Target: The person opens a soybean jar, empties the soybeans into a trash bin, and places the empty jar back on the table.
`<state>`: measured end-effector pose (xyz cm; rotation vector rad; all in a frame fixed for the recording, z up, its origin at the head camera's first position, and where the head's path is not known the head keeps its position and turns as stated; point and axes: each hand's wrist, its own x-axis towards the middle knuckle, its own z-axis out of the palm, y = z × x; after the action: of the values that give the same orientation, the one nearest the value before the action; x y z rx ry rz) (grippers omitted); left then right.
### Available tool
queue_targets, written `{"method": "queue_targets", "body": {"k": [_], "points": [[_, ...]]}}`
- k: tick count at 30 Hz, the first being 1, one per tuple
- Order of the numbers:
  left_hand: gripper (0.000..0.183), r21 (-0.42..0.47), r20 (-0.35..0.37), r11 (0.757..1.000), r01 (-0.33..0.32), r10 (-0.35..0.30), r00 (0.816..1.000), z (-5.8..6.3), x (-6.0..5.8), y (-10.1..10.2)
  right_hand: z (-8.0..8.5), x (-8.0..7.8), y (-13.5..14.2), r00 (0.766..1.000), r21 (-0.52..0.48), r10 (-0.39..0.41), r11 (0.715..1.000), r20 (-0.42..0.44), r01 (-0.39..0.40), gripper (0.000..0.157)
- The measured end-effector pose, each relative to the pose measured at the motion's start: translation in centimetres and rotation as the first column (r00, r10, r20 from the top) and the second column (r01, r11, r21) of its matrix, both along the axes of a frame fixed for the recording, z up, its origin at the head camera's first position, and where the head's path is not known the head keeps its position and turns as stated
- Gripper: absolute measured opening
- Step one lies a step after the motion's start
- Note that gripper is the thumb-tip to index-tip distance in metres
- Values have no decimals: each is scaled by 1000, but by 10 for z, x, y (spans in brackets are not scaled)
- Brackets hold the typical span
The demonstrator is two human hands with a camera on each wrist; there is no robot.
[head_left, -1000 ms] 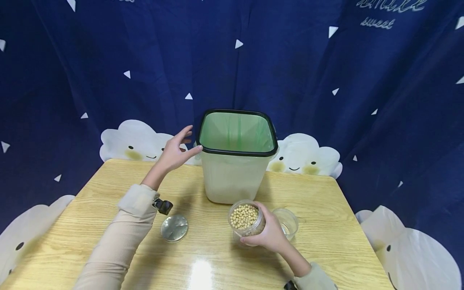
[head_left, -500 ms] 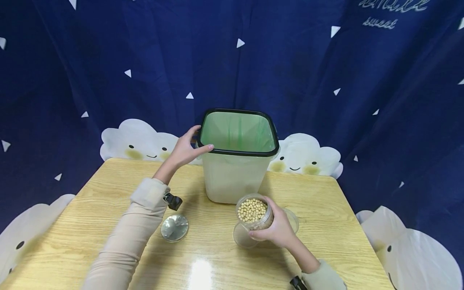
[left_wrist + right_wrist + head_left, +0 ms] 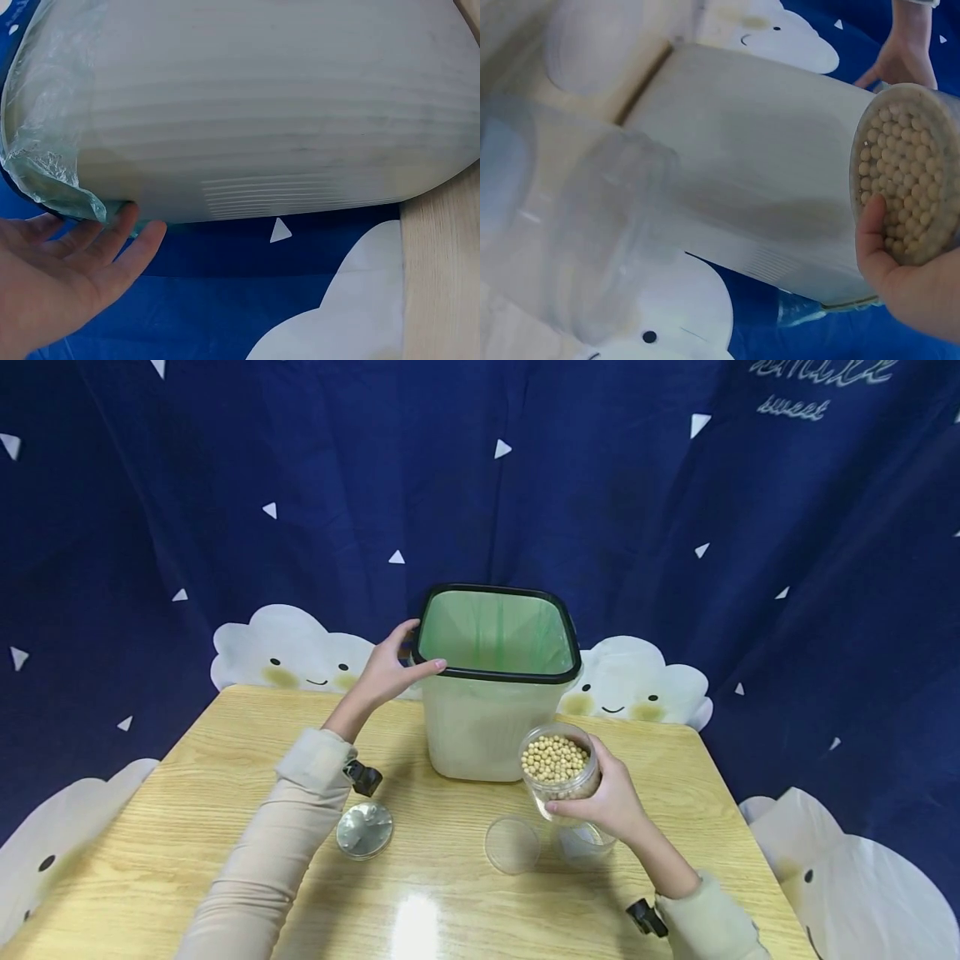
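My left hand (image 3: 386, 672) holds a pale trash bin (image 3: 476, 731) at its near left corner, thumb across the black rim and fingers round the side. In the left wrist view its fingers (image 3: 131, 255) lie against the wall, by the edge of a thin plastic liner (image 3: 52, 150). A clear round jar (image 3: 581, 787) full of yellow soybeans (image 3: 555, 758) is in my right hand (image 3: 618, 797), gripped round its side and raised over the table in front of the bin. The jar is uncovered. The liner looks green inside the bin.
Below the held jar an empty clear jar (image 3: 585, 843) stands on the wooden table (image 3: 450, 893), partly hidden. Left of it lies a clear round disc (image 3: 512, 845), and farther left a silvery round lid (image 3: 364, 831). A blue curtain (image 3: 337, 468) hangs behind.
My left hand has reached right onto the bin's rim and stays there. My right hand has lifted the soybean jar up and to the right, uncovering the clear disc.
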<state>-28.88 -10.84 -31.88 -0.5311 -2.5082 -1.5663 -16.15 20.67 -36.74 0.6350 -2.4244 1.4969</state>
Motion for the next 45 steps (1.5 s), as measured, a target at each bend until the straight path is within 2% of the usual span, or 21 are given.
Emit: {"method": "queue_targets", "body": {"k": [12, 22, 30, 34, 37, 41, 45], "points": [[81, 16, 19, 1000, -10, 10, 1000, -1, 0, -1, 31, -10, 10, 999, 37, -32, 999, -42, 33, 81], [80, 23, 29, 1000, -13, 13, 1000, -1, -1, -3, 71, -20, 14, 997, -31, -10, 999, -78, 8, 76], [80, 31, 34, 999, -23, 22, 999, -1, -1, -2, 105, -35, 20, 990, 12, -97, 995, -103, 99, 78], [81, 31, 38, 999, -21, 19, 999, -1, 0, -2, 117, -46, 24, 978, 79, -175, 980, -112, 185, 78], [81, 33, 41, 999, -21, 20, 999, -2, -1, -1, 125, -55, 26, 965, 148, -234, 957, -117, 250, 77], [81, 32, 46, 999, -23, 22, 999, -3, -2, -1, 136, -70, 28, 953, 235, -281, 924, -116, 301, 80], [81, 31, 43, 999, -23, 21, 999, -3, -1, -1, 145, -84, 28, 949, 289, -294, 904, -115, 315, 82]]}}
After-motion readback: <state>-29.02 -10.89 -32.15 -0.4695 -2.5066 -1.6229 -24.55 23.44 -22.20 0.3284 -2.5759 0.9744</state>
